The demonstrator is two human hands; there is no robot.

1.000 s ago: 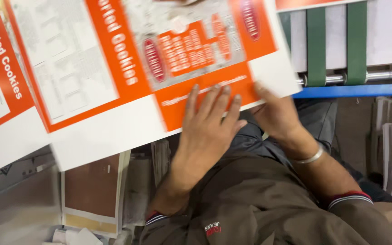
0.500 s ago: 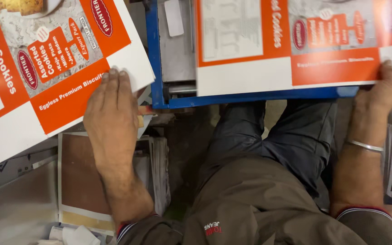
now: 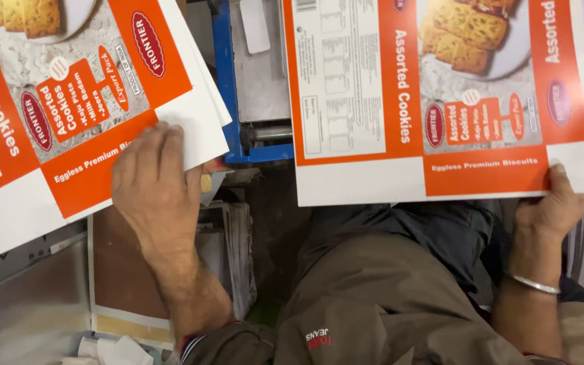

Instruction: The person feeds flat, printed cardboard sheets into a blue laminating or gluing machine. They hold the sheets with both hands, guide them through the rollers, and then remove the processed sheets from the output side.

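Left hand [image 3: 153, 182] spread flat on stack [image 3: 69, 115] at 9 o'clock | right hand [image 3: 552, 209] pinching sheet [image 3: 434, 101] at its lower corner | sheet likely light, floppy; best held by edges

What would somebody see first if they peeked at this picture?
Two big orange and white printed sheets with biscuit photos. One sheet lies at the upper right, over a blue machine edge, and the right hand grips its lower right corner. The left hand presses flat on the stack at the upper left.
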